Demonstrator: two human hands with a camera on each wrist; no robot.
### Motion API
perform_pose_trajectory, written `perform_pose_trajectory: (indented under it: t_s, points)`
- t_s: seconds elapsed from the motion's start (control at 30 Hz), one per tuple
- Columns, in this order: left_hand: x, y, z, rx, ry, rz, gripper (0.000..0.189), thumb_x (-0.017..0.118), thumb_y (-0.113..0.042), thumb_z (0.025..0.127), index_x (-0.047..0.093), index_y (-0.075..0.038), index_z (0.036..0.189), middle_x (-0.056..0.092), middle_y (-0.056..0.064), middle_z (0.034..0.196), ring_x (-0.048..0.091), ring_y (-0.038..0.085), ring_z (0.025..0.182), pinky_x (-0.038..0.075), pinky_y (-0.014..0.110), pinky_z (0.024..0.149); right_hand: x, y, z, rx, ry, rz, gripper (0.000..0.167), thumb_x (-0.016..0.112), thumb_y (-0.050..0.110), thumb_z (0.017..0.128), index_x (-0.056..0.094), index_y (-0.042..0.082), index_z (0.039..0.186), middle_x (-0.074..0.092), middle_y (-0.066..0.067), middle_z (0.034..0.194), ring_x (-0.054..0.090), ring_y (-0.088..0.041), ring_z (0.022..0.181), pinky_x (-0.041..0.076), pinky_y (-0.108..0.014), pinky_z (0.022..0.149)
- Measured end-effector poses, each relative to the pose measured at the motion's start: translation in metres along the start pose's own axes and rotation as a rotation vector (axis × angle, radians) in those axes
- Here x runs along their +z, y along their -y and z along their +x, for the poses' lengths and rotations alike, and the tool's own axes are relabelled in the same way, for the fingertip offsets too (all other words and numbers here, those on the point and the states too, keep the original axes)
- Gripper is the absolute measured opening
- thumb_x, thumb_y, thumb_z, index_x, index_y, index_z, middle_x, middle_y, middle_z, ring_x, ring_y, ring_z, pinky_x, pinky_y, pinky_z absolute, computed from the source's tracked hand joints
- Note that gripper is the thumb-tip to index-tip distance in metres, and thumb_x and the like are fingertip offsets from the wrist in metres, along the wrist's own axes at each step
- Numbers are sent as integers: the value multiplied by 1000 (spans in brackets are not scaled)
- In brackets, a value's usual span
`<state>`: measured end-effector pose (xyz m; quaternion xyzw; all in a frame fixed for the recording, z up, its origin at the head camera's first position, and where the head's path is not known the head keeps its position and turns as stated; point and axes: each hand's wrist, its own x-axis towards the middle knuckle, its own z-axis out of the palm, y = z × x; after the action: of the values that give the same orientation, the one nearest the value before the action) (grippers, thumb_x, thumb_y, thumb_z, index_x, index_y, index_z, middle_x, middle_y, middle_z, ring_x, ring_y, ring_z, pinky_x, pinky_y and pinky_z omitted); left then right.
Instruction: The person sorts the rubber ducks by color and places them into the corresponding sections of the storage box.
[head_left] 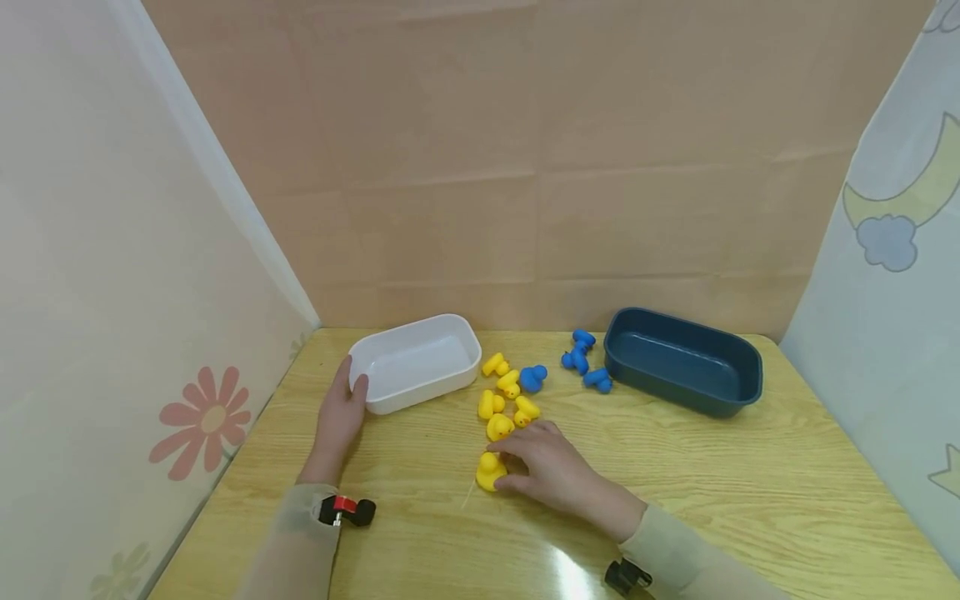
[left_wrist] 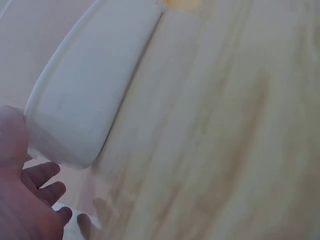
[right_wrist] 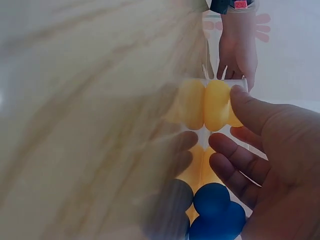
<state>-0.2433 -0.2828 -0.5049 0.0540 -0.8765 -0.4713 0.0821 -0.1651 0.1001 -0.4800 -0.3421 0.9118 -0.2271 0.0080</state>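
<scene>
My left hand (head_left: 345, 408) holds the near-left corner of a white plastic bin (head_left: 420, 392), thumb at the rim and fingers along the outer end wall. In the left wrist view, those fingers (left_wrist: 45, 175) curl beside the bin's end. A yellow rubber duck (head_left: 489, 473) stands on the table, and my right hand (head_left: 551, 467) pinches it between thumb and fingers. In the right wrist view the thumb (right_wrist: 242, 100) lies against that duck (right_wrist: 217, 105). Several other yellow ducks (head_left: 491, 404) lie just beyond my right hand, with a blue duck (head_left: 532, 378) beside them.
Farther right sits a dark blue bin (head_left: 682, 362), with several small blue ducks (head_left: 575, 360) by its left end. Both bins stand on the wooden table (head_left: 420, 533) near its back edge, before a brown paper-like wall (head_left: 525, 167). Patterned panels (head_left: 150, 250) close off both sides.
</scene>
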Motion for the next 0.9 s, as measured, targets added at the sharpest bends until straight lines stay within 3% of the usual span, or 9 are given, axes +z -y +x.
perform_pose_trajectory:
  t_s: [0.4,0.9]
  points:
    - [1,8,14,-49,-25,-153,68,36,-54,118,23,-26,178,23,5,182,16,32,169,16,54,135,2,4,6,-5,-43,-1,31,84,35,101,82,21,128,78,13,112,67,-10,105,45,-55,112]
    - [1,15,26,-9,-53,-203,63,35,-48,119,30,-22,177,29,6,181,19,31,168,16,52,136,-6,4,5,-27,-130,-9,24,85,30,100,84,19,121,78,14,107,66,-11,102,49,-49,108]
